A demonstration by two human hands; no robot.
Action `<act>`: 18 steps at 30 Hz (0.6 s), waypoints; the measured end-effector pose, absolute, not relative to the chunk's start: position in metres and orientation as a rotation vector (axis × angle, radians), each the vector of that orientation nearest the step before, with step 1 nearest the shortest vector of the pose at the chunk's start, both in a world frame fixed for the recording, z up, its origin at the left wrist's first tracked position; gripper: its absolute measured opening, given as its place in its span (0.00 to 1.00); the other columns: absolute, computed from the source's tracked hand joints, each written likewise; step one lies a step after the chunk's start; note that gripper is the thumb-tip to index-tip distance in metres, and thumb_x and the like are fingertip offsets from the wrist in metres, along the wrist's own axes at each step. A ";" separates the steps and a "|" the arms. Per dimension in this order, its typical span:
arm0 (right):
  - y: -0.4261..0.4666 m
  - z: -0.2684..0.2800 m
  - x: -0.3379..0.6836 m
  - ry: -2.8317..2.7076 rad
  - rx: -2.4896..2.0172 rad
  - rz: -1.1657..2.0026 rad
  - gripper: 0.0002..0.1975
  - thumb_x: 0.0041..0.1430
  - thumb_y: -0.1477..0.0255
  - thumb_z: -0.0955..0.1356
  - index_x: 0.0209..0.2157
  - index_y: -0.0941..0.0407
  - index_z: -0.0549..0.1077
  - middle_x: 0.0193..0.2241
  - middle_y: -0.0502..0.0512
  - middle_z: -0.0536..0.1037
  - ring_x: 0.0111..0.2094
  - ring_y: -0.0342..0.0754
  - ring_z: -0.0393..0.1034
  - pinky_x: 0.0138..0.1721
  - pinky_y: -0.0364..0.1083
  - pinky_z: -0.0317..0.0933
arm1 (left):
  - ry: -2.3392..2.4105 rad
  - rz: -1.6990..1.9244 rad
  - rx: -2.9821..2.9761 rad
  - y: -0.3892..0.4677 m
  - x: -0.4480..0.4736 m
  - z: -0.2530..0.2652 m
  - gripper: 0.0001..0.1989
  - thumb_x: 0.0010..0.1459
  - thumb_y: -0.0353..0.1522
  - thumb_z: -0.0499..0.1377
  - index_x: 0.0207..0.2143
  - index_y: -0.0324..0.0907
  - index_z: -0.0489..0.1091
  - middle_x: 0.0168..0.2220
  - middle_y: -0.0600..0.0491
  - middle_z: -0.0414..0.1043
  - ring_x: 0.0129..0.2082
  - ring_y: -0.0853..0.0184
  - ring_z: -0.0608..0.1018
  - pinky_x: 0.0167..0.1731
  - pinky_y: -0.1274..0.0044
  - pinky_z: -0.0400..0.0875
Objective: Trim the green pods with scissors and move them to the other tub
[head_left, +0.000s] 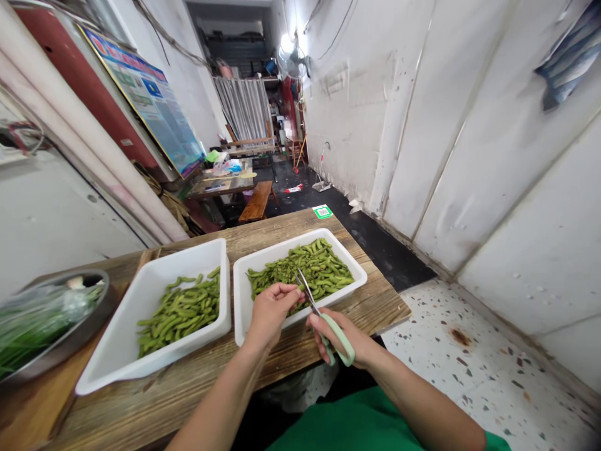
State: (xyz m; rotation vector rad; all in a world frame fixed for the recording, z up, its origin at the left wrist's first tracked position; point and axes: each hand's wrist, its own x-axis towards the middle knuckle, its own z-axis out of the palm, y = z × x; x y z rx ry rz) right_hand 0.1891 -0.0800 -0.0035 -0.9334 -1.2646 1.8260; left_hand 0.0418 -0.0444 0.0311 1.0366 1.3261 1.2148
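My right hand (340,335) grips green-handled scissors (339,337), their metal blades pointing up and away over the right tray. Close to the blades, my left hand (276,308) pinches a green soybean pod (300,293), mostly covered by the fingers. Both hands are at the near edge of a white plastic tray (359,274) with a heap of green soybean pods (323,263) in it. To its left, a second white tray (117,332) holds another pile of pods (183,313) toward its right side.
Both trays stand on a wooden table (375,307). A metal bowl (101,291) with bagged green vegetables is at far left. A QR-code card (322,212) lies at the table's far edge. Beyond are a wooden bench (256,202) and a cluttered table (225,185); a white wall runs along the right.
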 end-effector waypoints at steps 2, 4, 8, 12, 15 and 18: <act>-0.081 -0.002 0.189 -1.251 -0.972 1.818 0.26 0.48 0.46 0.64 0.30 0.57 0.63 0.16 0.42 0.63 0.11 0.36 0.56 0.10 0.37 0.51 | 1.315 1.188 1.043 -0.044 0.043 0.029 0.12 0.39 0.36 0.66 0.25 0.38 0.71 0.24 0.50 0.76 0.26 0.67 0.76 0.27 0.78 0.64; -0.081 -0.001 0.189 -1.254 -1.023 1.819 0.26 0.47 0.46 0.65 0.29 0.57 0.63 0.15 0.41 0.62 0.09 0.35 0.54 0.09 0.36 0.50 | 1.315 1.171 1.043 -0.042 0.040 0.030 0.12 0.40 0.36 0.65 0.26 0.38 0.71 0.24 0.50 0.75 0.26 0.67 0.75 0.26 0.78 0.65; -0.082 -0.002 0.191 -1.248 -0.985 1.890 0.26 0.47 0.48 0.66 0.32 0.58 0.64 0.17 0.42 0.63 0.12 0.36 0.57 0.11 0.37 0.52 | 1.595 1.444 1.259 -0.039 0.002 0.043 0.14 0.43 0.37 0.62 0.33 0.38 0.70 0.27 0.51 0.73 0.27 0.67 0.74 0.30 0.75 0.66; -0.081 -0.009 0.190 -1.151 -0.864 1.957 0.27 0.49 0.48 0.65 0.37 0.58 0.64 0.22 0.45 0.65 0.18 0.38 0.62 0.18 0.39 0.58 | 2.487 1.481 1.702 -0.047 -0.059 0.066 0.15 0.50 0.34 0.56 0.40 0.38 0.71 0.36 0.44 0.72 0.38 0.58 0.73 0.41 0.66 0.64; -0.080 -0.012 0.188 -1.130 -0.859 1.994 0.26 0.49 0.49 0.66 0.36 0.58 0.64 0.22 0.45 0.65 0.18 0.38 0.62 0.19 0.40 0.59 | 2.883 0.950 1.914 -0.049 -0.079 0.074 0.17 0.52 0.34 0.54 0.44 0.38 0.71 0.46 0.36 0.67 0.47 0.46 0.67 0.41 0.58 0.59; -0.080 -0.010 0.186 -1.178 -0.878 1.987 0.24 0.50 0.50 0.66 0.33 0.58 0.63 0.21 0.44 0.64 0.18 0.37 0.61 0.19 0.39 0.57 | 2.514 0.526 2.348 -0.033 -0.068 0.063 0.15 0.56 0.32 0.50 0.42 0.41 0.72 0.44 0.42 0.70 0.44 0.52 0.68 0.42 0.61 0.56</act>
